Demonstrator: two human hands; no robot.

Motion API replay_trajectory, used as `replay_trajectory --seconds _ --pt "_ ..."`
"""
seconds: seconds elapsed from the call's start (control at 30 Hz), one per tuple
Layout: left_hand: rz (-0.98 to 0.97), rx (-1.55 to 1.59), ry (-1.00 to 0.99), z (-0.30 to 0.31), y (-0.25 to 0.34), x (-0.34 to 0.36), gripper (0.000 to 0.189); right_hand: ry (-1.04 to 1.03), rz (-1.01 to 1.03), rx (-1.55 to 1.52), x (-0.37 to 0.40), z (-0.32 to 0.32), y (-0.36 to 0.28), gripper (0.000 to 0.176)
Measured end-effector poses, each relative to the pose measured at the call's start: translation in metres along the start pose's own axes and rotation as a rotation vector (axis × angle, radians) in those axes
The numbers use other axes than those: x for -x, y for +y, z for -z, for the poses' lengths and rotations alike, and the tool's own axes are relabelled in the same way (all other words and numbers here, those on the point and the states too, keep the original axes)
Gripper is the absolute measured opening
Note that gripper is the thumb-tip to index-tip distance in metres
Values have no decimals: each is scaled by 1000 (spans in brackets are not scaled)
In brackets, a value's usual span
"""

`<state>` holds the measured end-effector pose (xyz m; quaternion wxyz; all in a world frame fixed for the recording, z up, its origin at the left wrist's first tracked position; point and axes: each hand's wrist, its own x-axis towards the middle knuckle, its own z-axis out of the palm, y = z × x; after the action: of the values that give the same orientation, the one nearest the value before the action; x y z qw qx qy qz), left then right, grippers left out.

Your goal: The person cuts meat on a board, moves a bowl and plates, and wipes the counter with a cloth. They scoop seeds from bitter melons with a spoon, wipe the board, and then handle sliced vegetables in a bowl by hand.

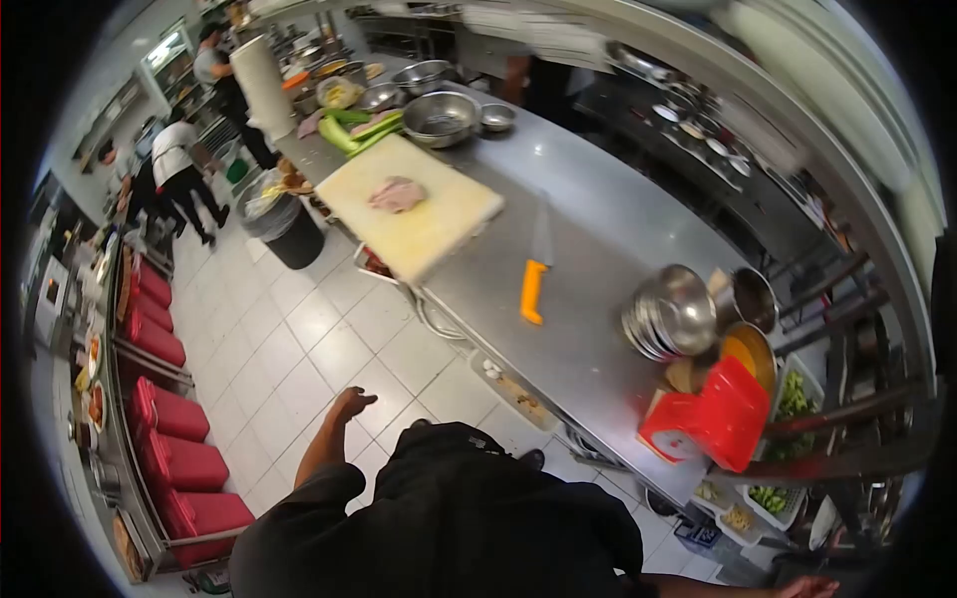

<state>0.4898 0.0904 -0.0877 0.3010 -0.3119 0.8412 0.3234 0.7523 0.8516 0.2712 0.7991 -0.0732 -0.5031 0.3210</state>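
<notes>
- The left hand hangs over the tiled floor, well apart from the table. Its fingers are loosely spread and it holds nothing.
- Only a sliver of the right hand shows at the bottom edge, so I cannot tell how open it is or whether it holds anything.
- The knife lies flat on the table just beside the cutting board, with its orange handle close to the near edge.
- Risk: a hip or sleeve brushing past could likely knock the handle and drop the knife to the floor.
- Risk: 1 corner of the cutting board juts past the table edge, so a bump might tip it, along with the raw meat on it.
- Risk: the red plastic piece leans at the table's end and looks easy to topple.
- The large steel bowl looks empty.
- The stack of steel bowls lies tilted on its side.
- The pan behind the stack holds a yellow sauce.
- The bin on the floor has a bag liner and scraps.
- The white tub under the table holds greens.
</notes>
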Motion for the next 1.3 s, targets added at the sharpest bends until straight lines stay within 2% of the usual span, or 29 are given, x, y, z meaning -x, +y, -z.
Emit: replay_trajectory --seconds 0.03,0.07,0.1,0.17,0.2,0.23,0.27,0.3,0.33,0.37,0.43,0.47,0.53,0.6,0.7,0.83,0.97,1.0,1.03,1.07,1.3 --pt "34 0 -32 11 -17 -1 75 143 -251 -430 27 -37 -27 34" --pt "28 -49 -30 14 -51 -25 75 -50 -303 -653 53 -62 -50 34" --pt "64 -51 -61 25 -68 -32 75 -126 -239 -621 77 -87 -60 38" --pt "42 -33 -39 33 -138 -79 74 -277 -112 -541 139 -129 -79 47" --pt "35 -37 -12 41 -165 -99 75 -522 -216 -645 155 -125 -72 63" --pt "34 -40 8 51 -190 -110 75 -617 -362 -727 182 -138 -73 62" --pt "36 -35 40 67 -195 -104 73 -652 -589 -891 218 -165 -74 62" --pt "37 138 131 79 -200 -99 70 -674 -804 -1020 251 -194 -81 63" --pt "4 172 188 90 -208 -105 67 -713 -955 -1075 284 -223 -93 65" --pt "-33 195 250 106 -213 -109 64 -765 -1140 -1090 316 -267 -127 58" --pt "-95 238 352 140 -205 -115 59 -935 -1312 -1027 372 -328 -165 38" --pt "-144 263 407 157 -195 -116 57 -944 -1413 -932 398 -352 -184 35" --pt "-254 315 495 190 -162 -116 54 -1063 -1486 -794 442 -398 -229 35" --pt "-344 424 523 222 -125 -116 51 -1247 -1551 -832 481 -433 -243 34" --pt "-473 546 533 264 -73 -127 49 -1392 -1635 -664 547 -475 -249 32" --pt "-648 503 578 321 0 -145 45 -1561 -1553 -488 624 -529 -251 23" --pt "-788 294 626 391 77 -172 42 -1695 -1413 -318 700 -588 -242 16" --pt "-780 278 596 411 98 -173 40 -1719 -1372 -290 720 -606 -241 14" --pt "-854 205 639 428 112 -189 37 -1735 -1330 -254 741 -626 -239 13" --pt "-888 138 665 447 127 -200 37 -1685 -1233 -327 769 -636 -231 11" --pt "-1060 -4 621 517 244 -273 38 -1815 -1238 -295 810 -726 -242 22"
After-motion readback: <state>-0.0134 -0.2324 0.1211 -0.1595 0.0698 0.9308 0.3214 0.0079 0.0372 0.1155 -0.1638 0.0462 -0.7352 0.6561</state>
